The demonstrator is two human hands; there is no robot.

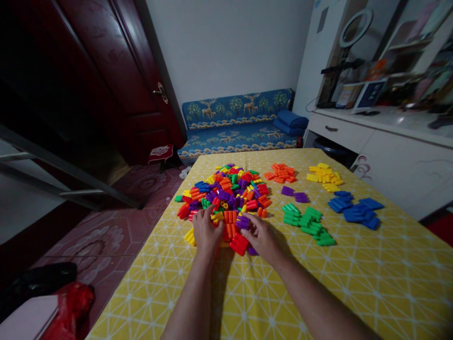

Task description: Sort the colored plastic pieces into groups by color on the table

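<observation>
A big mixed heap of coloured plastic blocks lies on a yellow patterned tablecloth. My left hand rests on the heap's near edge, fingers curled onto yellow and orange pieces. My right hand sits beside it, fingertips pinching at a purple block next to red blocks. What either hand actually grips is hidden by the fingers. Sorted piles lie to the right: orange, yellow, purple, green, blue.
A blue patterned sofa stands beyond the table's far end. A dark red door is at the left. A white cabinet with a ring light flanks the right. A red bag lies on the tiled floor.
</observation>
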